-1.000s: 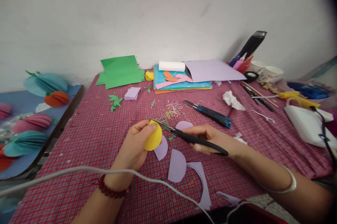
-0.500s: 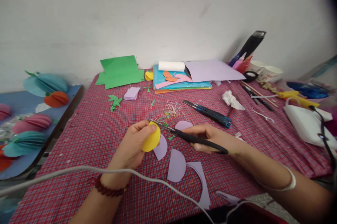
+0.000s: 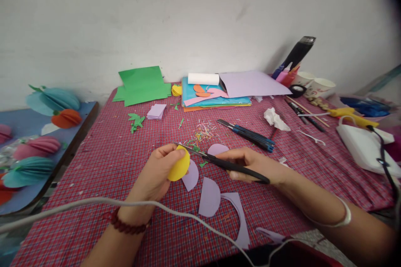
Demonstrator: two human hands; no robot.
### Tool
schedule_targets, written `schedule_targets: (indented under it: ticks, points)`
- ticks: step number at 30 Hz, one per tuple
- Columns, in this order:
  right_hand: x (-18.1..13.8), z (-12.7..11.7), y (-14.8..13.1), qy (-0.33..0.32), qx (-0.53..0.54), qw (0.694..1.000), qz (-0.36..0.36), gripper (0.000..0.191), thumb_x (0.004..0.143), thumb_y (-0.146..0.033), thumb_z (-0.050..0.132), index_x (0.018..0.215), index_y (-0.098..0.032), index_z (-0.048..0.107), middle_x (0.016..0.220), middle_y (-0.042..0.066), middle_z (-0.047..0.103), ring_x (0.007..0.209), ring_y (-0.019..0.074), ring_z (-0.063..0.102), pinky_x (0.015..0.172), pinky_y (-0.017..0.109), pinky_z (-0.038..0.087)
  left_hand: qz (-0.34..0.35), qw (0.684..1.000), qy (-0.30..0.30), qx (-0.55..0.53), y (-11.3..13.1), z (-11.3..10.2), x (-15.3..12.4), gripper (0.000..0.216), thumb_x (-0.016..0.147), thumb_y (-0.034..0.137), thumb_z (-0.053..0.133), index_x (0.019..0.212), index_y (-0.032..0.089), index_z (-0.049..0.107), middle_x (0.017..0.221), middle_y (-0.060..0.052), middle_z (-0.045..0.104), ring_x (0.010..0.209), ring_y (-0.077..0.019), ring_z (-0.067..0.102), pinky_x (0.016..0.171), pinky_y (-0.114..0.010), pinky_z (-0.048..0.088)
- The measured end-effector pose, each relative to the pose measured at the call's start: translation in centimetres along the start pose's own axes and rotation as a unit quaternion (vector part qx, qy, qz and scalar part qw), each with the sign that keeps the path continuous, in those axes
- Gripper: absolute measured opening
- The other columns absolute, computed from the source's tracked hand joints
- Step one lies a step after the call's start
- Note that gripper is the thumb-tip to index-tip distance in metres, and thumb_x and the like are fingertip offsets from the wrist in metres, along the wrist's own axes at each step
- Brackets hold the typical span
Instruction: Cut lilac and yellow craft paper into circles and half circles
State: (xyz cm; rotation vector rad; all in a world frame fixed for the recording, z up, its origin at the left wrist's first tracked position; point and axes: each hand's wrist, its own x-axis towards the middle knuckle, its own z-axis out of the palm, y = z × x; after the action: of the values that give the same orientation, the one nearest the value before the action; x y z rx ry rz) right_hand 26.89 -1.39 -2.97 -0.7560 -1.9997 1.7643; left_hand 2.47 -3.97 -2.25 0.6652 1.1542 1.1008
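Note:
My left hand (image 3: 158, 173) pinches a yellow paper piece (image 3: 179, 166) with a rounded edge, held just above the red checked tablecloth (image 3: 109, 162). My right hand (image 3: 250, 164) grips black-handled scissors (image 3: 219, 160), whose blades point left and meet the yellow piece's top edge. Under and beside the hands lie lilac half-circle cut-outs (image 3: 209, 196) and a curved lilac offcut (image 3: 239, 217). A bead bracelet is on my left wrist and a silver bangle on my right.
At the back lie green paper (image 3: 142, 84), a stack of coloured sheets (image 3: 216, 95) and a lilac sheet (image 3: 253, 84). Utility knives (image 3: 247, 133), a yellow glue gun (image 3: 354, 116), cups and a white pouch (image 3: 366, 150) sit right. Paper fruit (image 3: 40, 133) lies on the left bench. A white cable (image 3: 125, 206) crosses the foreground.
The yellow piece has turned slightly in my left hand and sits a little lower and more to the left. The scissors stay at its top edge.

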Motion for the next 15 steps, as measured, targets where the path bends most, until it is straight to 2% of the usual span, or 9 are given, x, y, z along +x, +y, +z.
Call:
schedule_targets:
  ticks: [2, 4, 6, 7, 9, 10, 13, 15]
  points:
    - [-0.1, 0.1, 0.2, 0.002, -0.012, 1.000, 0.012, 0.045, 0.082, -0.040, 0.066, 0.121, -0.018, 0.061, 0.083, 0.000, 0.056, 0.067, 0.0089, 0.048, 0.058, 0.020, 0.038, 0.000, 1.000, -0.002, -0.004, 0.0, 0.0, 0.0, 0.019, 0.058, 0.027, 0.076, 0.059, 0.015, 0.062, 0.054, 0.000, 0.063, 0.045, -0.0108, 0.056, 0.043, -0.021, 0.046]
    - [0.0, -0.2, 0.4, 0.032, -0.028, 0.998, 0.035, 0.048, 0.083, -0.040, 0.064, 0.126, -0.020, 0.058, 0.076, -0.001, 0.056, 0.055, 0.0070, 0.044, 0.049, 0.019, 0.035, 0.001, 1.000, -0.003, -0.010, 0.0, 0.0, 0.1, 0.018, 0.058, 0.028, 0.077, 0.061, 0.015, 0.064, 0.055, -0.001, 0.063, 0.046, -0.0108, 0.056, 0.044, -0.021, 0.045]
    - [0.1, -1.0, 0.6, 0.118, -0.068, 0.990, 0.036, 0.048, 0.085, -0.038, 0.062, 0.130, -0.022, 0.055, 0.075, -0.001, 0.060, 0.051, 0.0073, 0.045, 0.046, 0.020, 0.036, 0.013, 0.999, 0.009, -0.028, -0.1, 0.1, 0.2, 0.018, 0.058, 0.028, 0.077, 0.065, 0.014, 0.067, 0.061, -0.002, 0.066, 0.051, -0.0107, 0.058, 0.049, -0.021, 0.047]
    - [0.3, -1.6, 0.8, 0.178, -0.106, 0.978, 0.022, 0.048, 0.086, -0.036, 0.060, 0.132, -0.023, 0.053, 0.082, 0.001, 0.064, 0.055, 0.0091, 0.051, 0.050, 0.021, 0.040, 0.022, 0.999, 0.018, -0.039, -0.1, 0.2, 0.2, 0.019, 0.058, 0.028, 0.078, 0.068, 0.014, 0.069, 0.064, -0.002, 0.067, 0.055, -0.0110, 0.059, 0.052, -0.021, 0.048]
    - [0.4, -3.2, 1.1, 0.293, -0.223, 0.930, -0.014, 0.048, 0.086, -0.029, 0.058, 0.133, -0.023, 0.052, 0.105, 0.006, 0.067, 0.080, 0.0162, 0.062, 0.068, 0.028, 0.049, 0.044, 0.997, 0.032, -0.047, -0.3, 0.2, 0.4, 0.020, 0.060, 0.028, 0.077, 0.073, 0.015, 0.071, 0.071, -0.002, 0.068, 0.063, -0.0115, 0.061, 0.059, -0.022, 0.049]
    - [0.5, -4.0, 1.3, 0.329, -0.291, 0.898, -0.019, 0.048, 0.084, -0.025, 0.057, 0.132, -0.022, 0.053, 0.113, 0.007, 0.066, 0.092, 0.0202, 0.063, 0.079, 0.033, 0.050, 0.059, 0.997, 0.034, -0.037, -0.4, 0.2, 0.4, 0.020, 0.062, 0.029, 0.076, 0.076, 0.016, 0.072, 0.073, -0.002, 0.068, 0.067, -0.0116, 0.061, 0.062, -0.021, 0.048]
    - [0.3, -6.2, 1.8, 0.360, -0.462, 0.810, 0.029, 0.047, 0.080, -0.018, 0.056, 0.127, -0.018, 0.058, 0.116, 0.010, 0.066, 0.104, 0.0275, 0.061, 0.090, 0.042, 0.047, 0.118, 0.992, 0.035, 0.031, -0.7, 0.1, 0.5, 0.018, 0.068, 0.030, 0.073, 0.079, 0.016, 0.074, 0.071, 0.000, 0.063, 0.066, -0.0088, 0.056, 0.058, -0.018, 0.044]
    - [0.3, -7.0, 2.2, 0.352, -0.512, 0.781, 0.061, 0.045, 0.080, -0.016, 0.055, 0.125, -0.016, 0.060, 0.112, 0.011, 0.067, 0.101, 0.0283, 0.061, 0.089, 0.042, 0.047, 0.146, 0.986, 0.039, 0.066, -0.8, 0.0, 0.5, 0.016, 0.070, 0.031, 0.073, 0.077, 0.016, 0.073, 0.063, 0.002, 0.058, 0.056, -0.0059, 0.049, 0.050, -0.016, 0.038]
